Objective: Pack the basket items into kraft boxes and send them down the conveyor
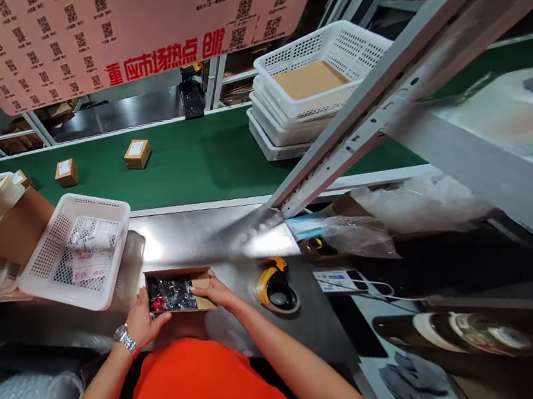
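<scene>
A small open cardboard box (206,302) is in front of me at the near edge of the metal workbench. Inside it lie dark items in clear plastic bags (173,294), with a bit of red at the left end. My left hand (144,321), with a metal watch on its wrist, grips the box's left end, thumb along the near side. At the opposite end my right hand (216,291) is closed over the wall, its thumb reaching in against the bagged items. The fingers under the box are hidden.
Left of the box stands a white basket (119,212) holding plastic-wrapped packets. A yellow-and-black device (277,289) rests to the right. Behind runs a green conveyor (190,164) with small cartons (138,154) and stacked baskets (281,131). A metal post (332,165) slants across the right.
</scene>
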### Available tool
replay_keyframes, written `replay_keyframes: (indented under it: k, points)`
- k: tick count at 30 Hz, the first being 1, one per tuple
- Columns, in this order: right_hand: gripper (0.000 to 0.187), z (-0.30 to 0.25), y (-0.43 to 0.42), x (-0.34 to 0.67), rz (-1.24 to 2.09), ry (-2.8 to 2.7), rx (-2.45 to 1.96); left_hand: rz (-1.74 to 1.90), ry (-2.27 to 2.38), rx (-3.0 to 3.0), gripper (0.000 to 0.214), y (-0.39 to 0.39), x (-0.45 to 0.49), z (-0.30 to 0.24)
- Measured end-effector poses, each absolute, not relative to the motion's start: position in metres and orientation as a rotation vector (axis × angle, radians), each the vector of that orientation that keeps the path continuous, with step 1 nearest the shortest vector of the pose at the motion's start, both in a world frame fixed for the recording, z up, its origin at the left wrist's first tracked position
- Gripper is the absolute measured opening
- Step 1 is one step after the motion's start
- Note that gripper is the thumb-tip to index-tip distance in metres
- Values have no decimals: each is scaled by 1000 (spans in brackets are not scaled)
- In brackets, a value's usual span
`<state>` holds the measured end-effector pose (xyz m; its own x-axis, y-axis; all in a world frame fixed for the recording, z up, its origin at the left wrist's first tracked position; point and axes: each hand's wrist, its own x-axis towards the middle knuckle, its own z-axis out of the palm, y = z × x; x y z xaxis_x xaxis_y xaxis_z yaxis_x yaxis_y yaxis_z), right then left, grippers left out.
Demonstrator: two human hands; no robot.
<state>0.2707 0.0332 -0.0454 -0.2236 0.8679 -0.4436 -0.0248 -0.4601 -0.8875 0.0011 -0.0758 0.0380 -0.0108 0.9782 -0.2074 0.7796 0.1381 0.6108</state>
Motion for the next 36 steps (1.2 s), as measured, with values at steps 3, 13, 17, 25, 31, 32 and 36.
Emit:
replay_keyframes:
  k: [3, 13, 17, 25, 31, 32, 36]
  points:
    - [76, -39, 33, 272, 1772, -1052, -1391, 455, 1782, 1630, 100, -74, -2, 38]
    - [77, -30, 26, 272, 1768, -1076, -1439, 367, 1734, 1397, 96, -67, 19, 18]
    - [76, -32, 27, 273, 1767, -1076, -1473, 117, 1649, 1523, 131, -59, 11, 23]
    - [74, -34, 30, 281, 1901, -1081, -1412, 149, 1773, 1658, 84, -21, 12, 17]
    - [67, -24, 41, 306, 2220, -832, -1369, 605, 1987, 1284, 86, -27, 20, -25]
    - [67, -21, 44, 306, 2264, -795, -1343, 691, 1990, 1237, 93, -29, 22, -32]
    - [62, -15, 49, 292, 2184, -764, -1416, 864, 1885, 1055, 127, -34, 24, -42]
